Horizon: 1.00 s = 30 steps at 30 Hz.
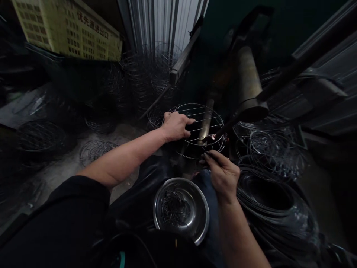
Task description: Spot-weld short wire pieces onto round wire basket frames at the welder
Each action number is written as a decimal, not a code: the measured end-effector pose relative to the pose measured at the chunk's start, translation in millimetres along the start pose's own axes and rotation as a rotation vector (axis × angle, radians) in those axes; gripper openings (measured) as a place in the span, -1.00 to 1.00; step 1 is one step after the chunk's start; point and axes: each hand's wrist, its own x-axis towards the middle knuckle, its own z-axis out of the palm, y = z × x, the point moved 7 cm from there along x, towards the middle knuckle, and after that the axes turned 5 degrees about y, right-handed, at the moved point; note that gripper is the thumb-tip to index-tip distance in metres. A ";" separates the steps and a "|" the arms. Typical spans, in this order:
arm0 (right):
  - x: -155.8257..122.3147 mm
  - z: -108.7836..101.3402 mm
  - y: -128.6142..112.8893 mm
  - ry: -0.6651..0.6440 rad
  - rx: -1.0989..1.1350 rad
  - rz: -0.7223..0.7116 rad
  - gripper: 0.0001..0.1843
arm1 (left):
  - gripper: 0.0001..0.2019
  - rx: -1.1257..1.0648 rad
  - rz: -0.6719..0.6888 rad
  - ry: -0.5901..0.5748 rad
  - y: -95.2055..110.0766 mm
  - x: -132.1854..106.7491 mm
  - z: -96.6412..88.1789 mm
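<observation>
A round wire rack [199, 120] with parallel crossbars is at the centre of the view. My left hand [176, 126] grips its left side, with the index finger stretched over the bars. Close to the front rim, my right hand [223, 173] is closed in a pinch; whatever lies between its fingertips is too small and dark to name. Just above that hand, the tip of a dark metal rod [223, 130] meets the rack's rim beside a brass-coloured bar [205, 124], with a small reddish glow there. A shiny metal bowl [205, 208] holding short wire pieces [174, 206] rests at my lap.
A thick cylinder [249, 82] and a grey arm [185, 59] of the machine reach in from above. Coiled wire [270, 197] lies at right. Wire rings [97, 150] stand on the floor at left, and a yellow crate [80, 33] is at upper left.
</observation>
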 end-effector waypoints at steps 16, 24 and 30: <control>16.3 2.7 11.9 0.150 0.201 0.134 -0.70 | -0.52 0.089 0.010 0.057 17.2 10.2 8.5; 15.4 -3.8 17.4 0.261 0.148 0.021 -0.72 | -0.50 0.046 0.044 0.058 20.3 17.1 8.4; 17.2 -4.7 16.3 0.274 0.117 -0.014 -0.73 | -0.47 0.010 0.051 0.044 17.5 23.0 8.1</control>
